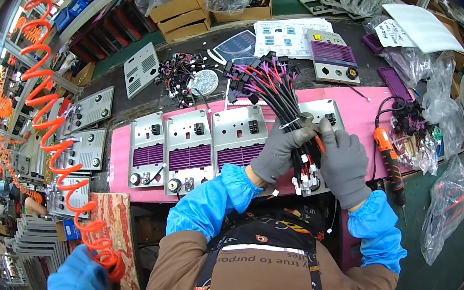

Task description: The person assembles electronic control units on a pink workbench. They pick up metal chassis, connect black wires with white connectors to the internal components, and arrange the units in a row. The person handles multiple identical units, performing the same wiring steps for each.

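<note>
Fanning out at its upper end, a thick wire bundle [279, 97] hung slantwise over the pink sheet [360, 124] on the bench, just in front of the person's body. Its strands were mostly black, with red and purple ones among them; dark plug housings [241, 78] crowded the far end and small white connectors [305, 185] clustered at the near end. A pale tie [290, 122] cinched the middle.

The left hand [278, 153], in a grey glove, came in from the left with its fingers wrapped around the bundle below the tie. The right hand [347, 166], gloved alike, angled in from the right, elbow bent, fingertips against the bundle's right side; whether they had pinched a strand could not be told. Metal panels [193, 133] with purple grilles lay left of the left hand.
</note>
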`<action>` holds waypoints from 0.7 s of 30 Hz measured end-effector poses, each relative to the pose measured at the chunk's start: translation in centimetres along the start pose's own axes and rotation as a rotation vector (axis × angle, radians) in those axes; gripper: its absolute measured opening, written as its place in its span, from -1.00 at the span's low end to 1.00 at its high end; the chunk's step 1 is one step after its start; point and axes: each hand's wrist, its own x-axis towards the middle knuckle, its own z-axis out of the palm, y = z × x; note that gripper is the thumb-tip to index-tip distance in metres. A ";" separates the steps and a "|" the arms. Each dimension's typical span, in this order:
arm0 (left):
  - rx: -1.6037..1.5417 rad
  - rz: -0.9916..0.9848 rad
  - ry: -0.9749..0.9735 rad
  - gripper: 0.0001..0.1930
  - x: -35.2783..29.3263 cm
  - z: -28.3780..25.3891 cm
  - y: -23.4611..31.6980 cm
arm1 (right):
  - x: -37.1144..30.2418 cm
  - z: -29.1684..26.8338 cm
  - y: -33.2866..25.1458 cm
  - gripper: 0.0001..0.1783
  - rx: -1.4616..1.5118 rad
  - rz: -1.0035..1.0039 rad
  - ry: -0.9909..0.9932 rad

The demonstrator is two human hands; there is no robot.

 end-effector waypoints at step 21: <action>0.147 -0.435 -0.252 -0.79 13.7 8.1 -2.9 | -18.5 -5.4 19.0 -0.26 -0.508 0.853 -0.132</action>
